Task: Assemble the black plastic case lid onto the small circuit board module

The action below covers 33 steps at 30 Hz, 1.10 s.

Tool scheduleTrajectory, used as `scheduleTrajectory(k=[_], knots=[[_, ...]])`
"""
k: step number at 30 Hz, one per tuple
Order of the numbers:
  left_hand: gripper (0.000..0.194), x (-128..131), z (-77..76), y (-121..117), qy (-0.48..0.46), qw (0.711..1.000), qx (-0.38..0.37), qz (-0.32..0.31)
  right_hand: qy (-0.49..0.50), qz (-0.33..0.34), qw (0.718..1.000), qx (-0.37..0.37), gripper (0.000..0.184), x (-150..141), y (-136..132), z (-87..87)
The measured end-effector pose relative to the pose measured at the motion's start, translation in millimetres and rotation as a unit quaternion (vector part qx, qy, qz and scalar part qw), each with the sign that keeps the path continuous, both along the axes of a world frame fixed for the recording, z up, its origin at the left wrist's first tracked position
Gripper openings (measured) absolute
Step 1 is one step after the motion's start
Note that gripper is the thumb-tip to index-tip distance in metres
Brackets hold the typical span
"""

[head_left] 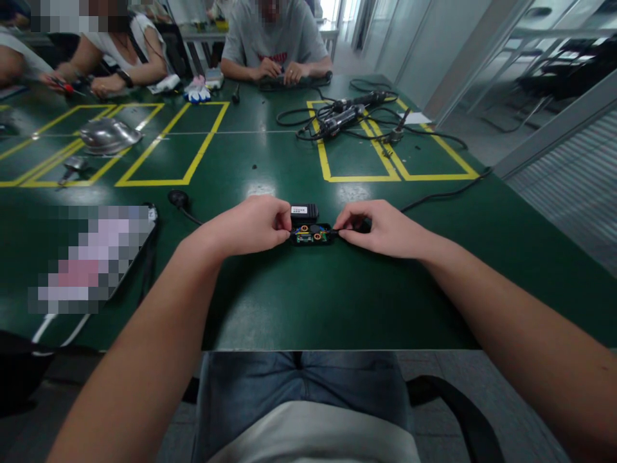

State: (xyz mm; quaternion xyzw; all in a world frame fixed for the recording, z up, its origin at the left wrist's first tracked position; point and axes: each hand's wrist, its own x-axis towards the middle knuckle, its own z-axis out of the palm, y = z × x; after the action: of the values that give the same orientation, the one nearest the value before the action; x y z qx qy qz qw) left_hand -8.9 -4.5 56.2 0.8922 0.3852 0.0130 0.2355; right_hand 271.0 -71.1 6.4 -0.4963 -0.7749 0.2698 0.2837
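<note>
A small open black plastic case lies on the green table in front of me, with a circuit board, small ring-shaped coils and coloured wires inside. Just behind it is its black cover, bearing a white label. My left hand is closed in a pinch at the case's left end, where the cord enters; the fingers partly hide the grip. At the opposite end, my right hand pinches the black cable between thumb and forefinger. A black plug lies left of my left hand, its cord running towards it.
A phone-like device with a white cord lies at left. Farther back are a metal bowl, gloves and black tools with tangled cables. Yellow tape marks the table. Several people sit across it.
</note>
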Motion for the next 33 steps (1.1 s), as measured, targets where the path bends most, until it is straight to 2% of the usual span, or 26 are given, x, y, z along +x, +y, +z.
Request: scheduleTrajectory(k=[3, 8, 11, 16, 21, 33], knots=[[0.008, 1.1, -1.2, -0.2, -0.009, 0.999, 0.033, 0.009, -0.003, 0.002, 1.000, 0.004, 0.010, -1.6, -1.0, 0.9], [0.017, 2.9, -11.2, 6.7, -0.069, 0.988, 0.123, 0.065, -0.007, 0.000, 1.000, 0.010, 0.008, -3.5, -1.5, 0.6], [0.027, 3.7, -19.2, 10.9, -0.093, 0.983, 0.154, 0.045, -0.007, 0.003, 1.000, 0.014, 0.010, -4.1, -1.6, -0.7], [0.040, 4.7, -26.8, 12.9, -0.066, 0.987, 0.144, 0.022, -0.011, 0.003, 1.000, 0.015, 0.010, -4.7, -1.7, -1.5], [0.055, 5.1, -30.0, 12.1, -0.045, 0.991, 0.119, 0.043, -0.017, 0.001, 1.000, 0.013, 0.008, -5.3, -1.3, -1.4], [0.046, 7.2, -36.3, 12.2, -0.014, 0.988, 0.156, -0.006, -0.019, 0.000, 1.000, 0.014, 0.009, -6.9, -1.9, -1.2]])
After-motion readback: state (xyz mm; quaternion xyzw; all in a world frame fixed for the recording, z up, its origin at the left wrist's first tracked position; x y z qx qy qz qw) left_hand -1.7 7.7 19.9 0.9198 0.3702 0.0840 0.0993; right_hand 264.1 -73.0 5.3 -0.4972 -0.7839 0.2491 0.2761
